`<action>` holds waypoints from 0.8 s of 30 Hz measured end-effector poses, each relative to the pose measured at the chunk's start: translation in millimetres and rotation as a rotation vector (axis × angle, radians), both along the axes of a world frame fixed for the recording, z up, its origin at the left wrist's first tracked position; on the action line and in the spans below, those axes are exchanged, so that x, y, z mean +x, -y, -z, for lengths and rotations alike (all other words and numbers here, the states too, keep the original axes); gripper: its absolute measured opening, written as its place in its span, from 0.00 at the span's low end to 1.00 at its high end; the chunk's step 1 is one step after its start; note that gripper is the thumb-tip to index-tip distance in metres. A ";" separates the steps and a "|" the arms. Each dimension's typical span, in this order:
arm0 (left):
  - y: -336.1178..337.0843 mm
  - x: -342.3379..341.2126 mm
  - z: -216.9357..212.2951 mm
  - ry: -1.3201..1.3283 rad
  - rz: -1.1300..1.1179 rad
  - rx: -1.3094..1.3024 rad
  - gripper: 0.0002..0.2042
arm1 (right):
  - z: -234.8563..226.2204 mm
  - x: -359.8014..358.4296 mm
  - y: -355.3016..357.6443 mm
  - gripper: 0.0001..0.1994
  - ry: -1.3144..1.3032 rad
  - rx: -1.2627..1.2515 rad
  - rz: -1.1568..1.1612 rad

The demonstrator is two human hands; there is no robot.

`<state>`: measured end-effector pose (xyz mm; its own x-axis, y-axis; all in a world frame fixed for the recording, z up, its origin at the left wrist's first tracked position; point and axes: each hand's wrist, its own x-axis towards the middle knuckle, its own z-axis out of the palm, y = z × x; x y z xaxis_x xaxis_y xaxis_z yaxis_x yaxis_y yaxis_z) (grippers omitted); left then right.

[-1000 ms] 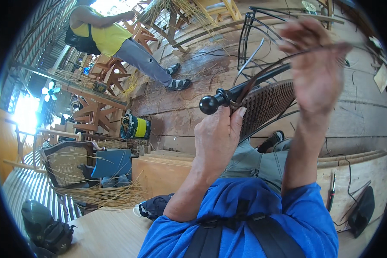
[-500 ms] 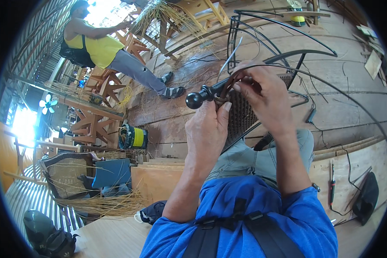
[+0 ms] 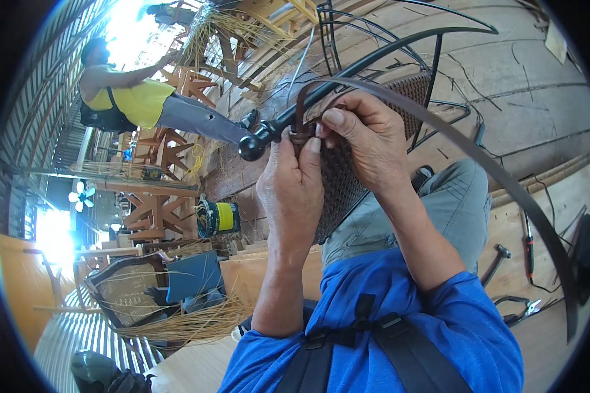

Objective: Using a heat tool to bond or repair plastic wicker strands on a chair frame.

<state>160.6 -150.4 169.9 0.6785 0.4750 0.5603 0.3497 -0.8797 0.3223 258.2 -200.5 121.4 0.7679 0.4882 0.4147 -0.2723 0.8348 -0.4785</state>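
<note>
A black metal furniture frame [image 3: 367, 60] with a ball-shaped knob [image 3: 251, 148] at its near end slants across my lap. Dark brown woven panel [image 3: 337, 187] fills part of it. My left hand [image 3: 292, 180] is closed at the panel's corner just below the knob, thumb and fingers pinching the wrapped strip there. A long flat brown strip [image 3: 491, 169] loops up over the frame's bar and arcs away to the lower right. My right hand [image 3: 372, 137] pinches with thumb and fingertips beside that loop, seemingly on the strip; its exact hold is partly hidden.
A hammer [image 3: 495, 263], pliers [image 3: 519, 308] and a soldering-iron-like tool [image 3: 528, 245] lie on boards at the right. At the left stand a cane-backed chair [image 3: 128, 288] and a bucket [image 3: 217, 218]. A person in yellow [image 3: 134, 98] handles long fibres [image 3: 219, 29] beyond.
Frame, panel and both hands have shifted left in view. The strip's free end now sweeps wider and lower on the right. The hammer and pliers have come into sight.
</note>
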 end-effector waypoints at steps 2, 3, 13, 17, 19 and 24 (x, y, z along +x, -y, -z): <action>4.3 0.7 -3.1 -0.024 -0.005 -0.016 0.13 | -0.5 2.2 -2.1 0.05 -0.043 0.029 -0.030; 4.9 0.9 -3.8 -0.039 -0.014 -0.029 0.13 | -1.5 2.1 -2.6 0.06 -0.074 0.058 -0.071; 13.2 1.9 -11.2 -0.012 -0.002 -0.012 0.10 | -20.9 12.6 14.0 0.18 0.728 -0.441 0.947; 11.4 2.1 -12.1 -0.018 0.023 -0.014 0.09 | -26.4 20.6 12.4 0.15 0.433 -0.444 0.441; 5.2 2.3 -4.5 -0.063 -0.059 0.030 0.10 | -19.7 22.6 8.5 0.10 0.646 -0.408 0.645; 11.3 3.6 -4.2 -0.012 -0.046 -0.075 0.11 | 2.3 -14.8 1.7 0.02 -0.037 0.148 0.283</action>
